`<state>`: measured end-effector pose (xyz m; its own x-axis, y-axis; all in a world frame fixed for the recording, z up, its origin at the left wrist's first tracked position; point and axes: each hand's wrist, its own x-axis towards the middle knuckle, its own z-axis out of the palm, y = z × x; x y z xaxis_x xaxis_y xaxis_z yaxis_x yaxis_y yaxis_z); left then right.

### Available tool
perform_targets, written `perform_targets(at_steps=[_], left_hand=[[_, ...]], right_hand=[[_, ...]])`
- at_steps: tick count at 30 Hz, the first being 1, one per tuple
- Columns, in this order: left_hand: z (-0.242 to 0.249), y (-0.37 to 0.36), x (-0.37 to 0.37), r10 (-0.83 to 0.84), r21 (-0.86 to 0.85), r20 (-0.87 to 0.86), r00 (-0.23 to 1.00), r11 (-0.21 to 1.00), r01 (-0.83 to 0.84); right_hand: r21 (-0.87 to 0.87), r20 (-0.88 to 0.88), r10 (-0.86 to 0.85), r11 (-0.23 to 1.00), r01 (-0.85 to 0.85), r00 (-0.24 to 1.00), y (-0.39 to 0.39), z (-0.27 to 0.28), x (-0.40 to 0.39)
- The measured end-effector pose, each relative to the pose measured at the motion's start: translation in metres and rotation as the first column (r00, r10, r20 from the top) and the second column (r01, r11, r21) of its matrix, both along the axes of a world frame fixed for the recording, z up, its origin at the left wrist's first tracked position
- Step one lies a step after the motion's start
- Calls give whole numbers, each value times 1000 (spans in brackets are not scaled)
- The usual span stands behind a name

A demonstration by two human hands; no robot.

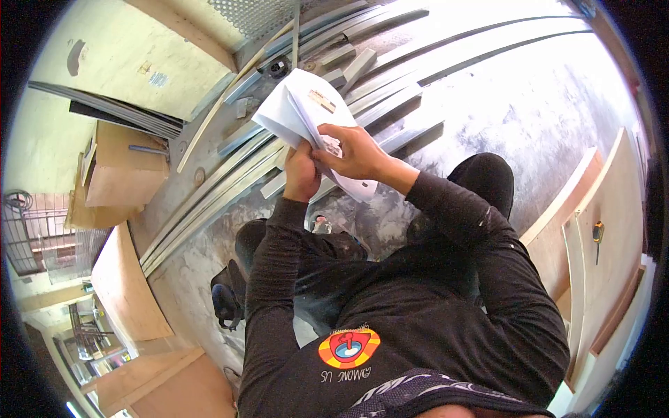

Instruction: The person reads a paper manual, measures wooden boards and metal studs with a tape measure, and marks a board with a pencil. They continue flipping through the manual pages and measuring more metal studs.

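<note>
White printed sheets (284,104), bent or folded, are held up in front of me above the floor. My left hand (302,171) grips their lower edge, with its fingers closed. My right hand (352,153) pinches them from the right side, thumb and fingers pressed on the paper near my left hand. A small brown-and-white picture and a dark mark show on the paper. Part of the sheets is hidden behind my hands.
Long metal profiles (390,104) lie across the grey floor (523,104) beyond the paper. A cardboard box (129,167) stands at the left. Wooden boards lean at the right, with a yellow-and-black screwdriver (597,235) on one. A black shoe-like object (228,294) is by my left leg.
</note>
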<state>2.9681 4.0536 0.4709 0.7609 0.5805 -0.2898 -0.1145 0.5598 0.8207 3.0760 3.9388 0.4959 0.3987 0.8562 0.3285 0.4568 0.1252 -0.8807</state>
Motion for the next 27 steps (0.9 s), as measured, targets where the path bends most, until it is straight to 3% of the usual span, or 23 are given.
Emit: perform_targets(at_steps=[2, 3, 5, 8, 10, 12, 14, 17, 20, 21, 22, 24, 25, 27], left_hand=[[-2, -4, 5, 31, -31, -31, 999, 999, -32], [-14, 0, 1, -29, 23, -50, 998, 999, 30], [-21, -1, -3, -57, 38, -109, 992, 997, 61], [-10, -10, -11, -37, 56, -143, 989, 997, 45], [3, -18, -15, -38, 13, -139, 990, 999, 40], [-15, -16, -11, -21, 31, -57, 998, 999, 23], [-8, -21, -13, 19, 110, -76, 997, 994, -11], [-20, -26, -6, 128, 112, -20, 992, 986, -125], [-14, -26, -13, -2, 111, -59, 998, 994, 9], [-4, -30, -14, 35, 82, -45, 998, 996, -31], [-3, -31, -14, 67, 205, -14, 998, 977, -62], [-4, -33, -12, -4, 114, -76, 997, 993, 12], [-6, -34, -10, 5, 69, -27, 1000, 998, -3], [-8, -35, -11, 15, 92, -33, 999, 996, -12]], right_hand=[[23, 61, -94, 995, 93, 994, 2, -10, -6], [13, 30, -54, 998, 54, 998, 4, -17, -8], [-256, 53, -62, 964, 73, 997, -2, -1, -15], [-353, 78, -53, 933, 77, 996, -2, 4, -28], [-321, 88, -62, 943, 87, 994, -5, 2, -34], [-304, 66, -71, 949, 88, 995, -5, -4, -35], [-262, 116, -83, 959, 111, 990, -5, -11, -37], [-214, 92, -84, 972, 102, 992, -8, -20, -39], [-218, 152, -107, 966, 139, 983, -10, -16, -42], [-206, 131, -100, 970, 126, 986, -11, -23, -40], [-200, 158, -89, 972, 120, 983, -13, -17, -41], [-133, 118, -81, 986, 97, 990, -14, -16, -43], [-158, 109, -62, 984, 79, 992, -16, -13, -42], [-193, 108, -66, 977, 86, 992, -17, -10, -44]])
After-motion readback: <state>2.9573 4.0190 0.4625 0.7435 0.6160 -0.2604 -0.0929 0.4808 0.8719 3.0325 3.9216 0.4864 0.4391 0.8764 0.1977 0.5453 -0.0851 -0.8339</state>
